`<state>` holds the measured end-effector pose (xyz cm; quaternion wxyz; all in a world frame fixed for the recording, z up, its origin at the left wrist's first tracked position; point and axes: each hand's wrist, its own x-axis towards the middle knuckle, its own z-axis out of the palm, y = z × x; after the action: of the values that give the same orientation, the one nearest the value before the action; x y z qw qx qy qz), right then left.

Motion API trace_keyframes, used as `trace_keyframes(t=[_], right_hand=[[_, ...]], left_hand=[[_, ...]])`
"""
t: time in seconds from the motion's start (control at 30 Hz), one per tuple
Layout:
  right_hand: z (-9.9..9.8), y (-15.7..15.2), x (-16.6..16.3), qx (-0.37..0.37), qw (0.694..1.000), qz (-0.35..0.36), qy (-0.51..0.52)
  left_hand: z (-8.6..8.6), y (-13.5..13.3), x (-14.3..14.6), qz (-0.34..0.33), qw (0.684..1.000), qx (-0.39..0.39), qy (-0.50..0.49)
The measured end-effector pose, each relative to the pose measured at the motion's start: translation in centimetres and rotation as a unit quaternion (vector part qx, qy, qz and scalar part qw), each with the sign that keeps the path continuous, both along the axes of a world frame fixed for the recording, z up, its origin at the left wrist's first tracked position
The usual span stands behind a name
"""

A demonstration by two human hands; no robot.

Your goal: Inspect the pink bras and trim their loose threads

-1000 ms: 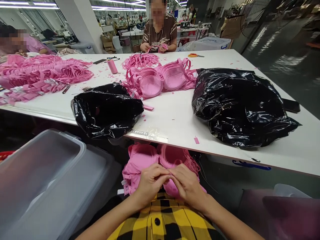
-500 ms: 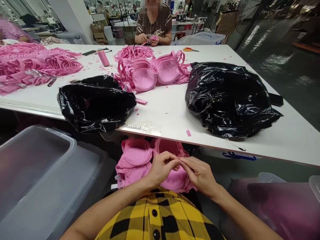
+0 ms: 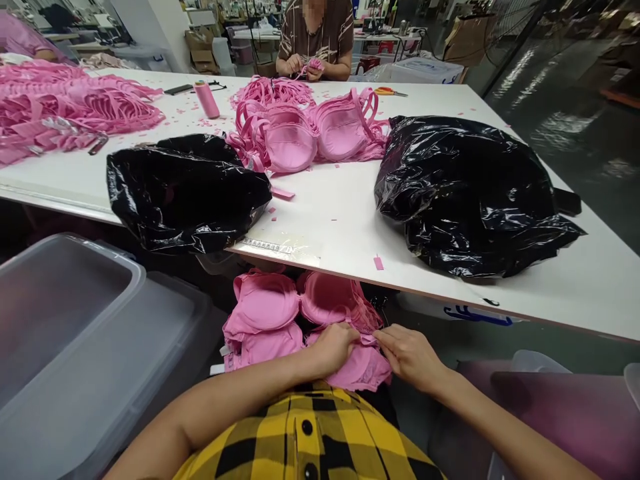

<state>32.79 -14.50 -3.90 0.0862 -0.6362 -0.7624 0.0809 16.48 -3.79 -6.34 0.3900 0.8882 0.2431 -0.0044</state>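
Note:
Several pink bras (image 3: 267, 301) lie stacked on my lap, below the table's front edge. My left hand (image 3: 336, 348) is closed on a pink bra (image 3: 357, 370) at the right side of the pile, its fingers curled over the fabric. My right hand (image 3: 411, 357) pinches the same bra's edge between thumb and fingers, just right of the left hand. A short stretch of pink fabric spans between the two hands. My fingertips partly hide what they grip.
On the white table (image 3: 340, 233) stand an open black plastic bag (image 3: 185, 200) and a full one (image 3: 470, 193). Between them sit more pink bras (image 3: 293, 143). A co-worker (image 3: 316, 40) handles pink straps opposite. Clear plastic bins (image 3: 95, 320) flank me.
My hands have moved apart and down onto the bra; earlier their fingertips met above the pile. The view has shifted slightly. The co-worker's hands are still on pink material.

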Motion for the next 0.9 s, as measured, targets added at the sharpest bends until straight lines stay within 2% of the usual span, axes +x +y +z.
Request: trace_keyframes(t=[0.23, 0.53, 0.7, 0.9], right_hand=[[-0.5, 0.8, 0.1, 0.021, 0.998, 0.054, -0.038], [-0.1, 2.1, -0.3, -0.027, 0.984, 0.171, -0.054], [-0.3, 3.0, 0.0, -0.063, 0.983, 0.16, -0.058], [-0.5, 3.7, 0.5, -0.098, 0.98, 0.161, -0.057]], left_hand=[[-0.2, -0.5, -0.4, -0.006, 0.998, 0.056, 0.032], [1.1, -1.1, -1.7, -0.084, 0.986, 0.139, 0.026], [1.1, -0.5, -1.2, -0.064, 0.987, 0.135, 0.051], [-0.1, -0.4, -0.3, -0.083, 0.984, 0.127, 0.095]])
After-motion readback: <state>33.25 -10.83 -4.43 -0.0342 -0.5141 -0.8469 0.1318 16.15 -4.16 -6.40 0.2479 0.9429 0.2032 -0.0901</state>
